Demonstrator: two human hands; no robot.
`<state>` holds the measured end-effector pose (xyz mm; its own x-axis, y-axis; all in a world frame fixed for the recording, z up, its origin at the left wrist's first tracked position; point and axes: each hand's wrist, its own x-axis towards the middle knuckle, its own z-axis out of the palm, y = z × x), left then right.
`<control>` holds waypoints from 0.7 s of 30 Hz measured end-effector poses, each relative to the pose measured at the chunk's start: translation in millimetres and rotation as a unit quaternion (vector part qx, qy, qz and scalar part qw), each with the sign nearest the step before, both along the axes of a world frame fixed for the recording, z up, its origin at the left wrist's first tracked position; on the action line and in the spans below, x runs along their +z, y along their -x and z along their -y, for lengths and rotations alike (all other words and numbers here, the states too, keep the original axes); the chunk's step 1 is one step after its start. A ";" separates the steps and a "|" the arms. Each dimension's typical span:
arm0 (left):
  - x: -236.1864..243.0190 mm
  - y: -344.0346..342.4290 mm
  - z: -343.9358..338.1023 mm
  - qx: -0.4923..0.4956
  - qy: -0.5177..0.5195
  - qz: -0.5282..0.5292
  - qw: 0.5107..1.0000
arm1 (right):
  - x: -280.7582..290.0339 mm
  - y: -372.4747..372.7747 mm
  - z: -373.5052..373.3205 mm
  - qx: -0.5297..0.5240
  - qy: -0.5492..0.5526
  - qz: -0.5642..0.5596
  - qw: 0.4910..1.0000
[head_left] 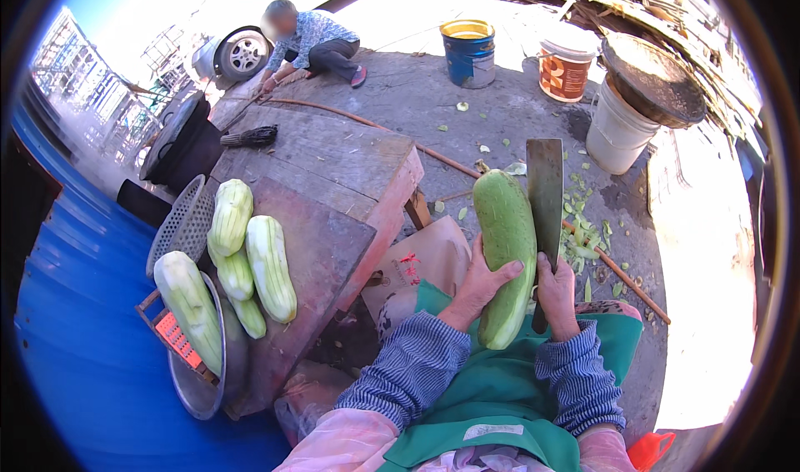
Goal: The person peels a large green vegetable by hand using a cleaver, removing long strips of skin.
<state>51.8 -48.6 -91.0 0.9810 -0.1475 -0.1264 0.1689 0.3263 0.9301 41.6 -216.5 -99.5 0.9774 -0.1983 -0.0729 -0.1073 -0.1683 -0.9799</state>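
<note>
My left hand [487, 284] grips an unpeeled long green gourd [504, 230], held upright over my green apron [442, 422]. Just right of it, my right hand [557, 297] holds a wide cleaver [546, 189], blade upward beside the gourd. To my left, several peeled pale gourds [271, 268] lie on a low wooden table [342, 189]. Another peeled gourd [187, 314] rests in a metal basin [192, 384] along with a grater with an orange plate [171, 334].
A crouching person [317, 43] works near a black pot [171, 139]. A grey colander [179, 222] leans by the table. Buckets [469, 59] and a basket [654, 76] stand at the back right. Poles and peel scraps lie on the concrete ground. A blue metal wall [75, 305] borders the left.
</note>
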 end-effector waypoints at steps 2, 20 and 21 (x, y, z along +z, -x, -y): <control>-7.1 -0.1 -5.5 -0.012 0.033 -0.030 0.999 | 7.4 -0.5 -7.8 0.011 0.043 0.053 0.998; -23.4 -39.6 -9.1 -0.016 0.436 -0.199 0.878 | 80.9 113.8 25.7 0.098 0.375 0.175 0.905; -54.5 -54.8 -15.9 -0.095 0.456 -0.141 0.873 | 82.9 119.1 21.6 0.122 0.402 0.174 0.890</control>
<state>106.6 -32.6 -145.5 0.8765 -0.4701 -0.1037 0.4812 0.8510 0.2102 -77.5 -238.1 -16.6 0.9339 0.1725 0.3133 0.3162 -0.8076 -0.4979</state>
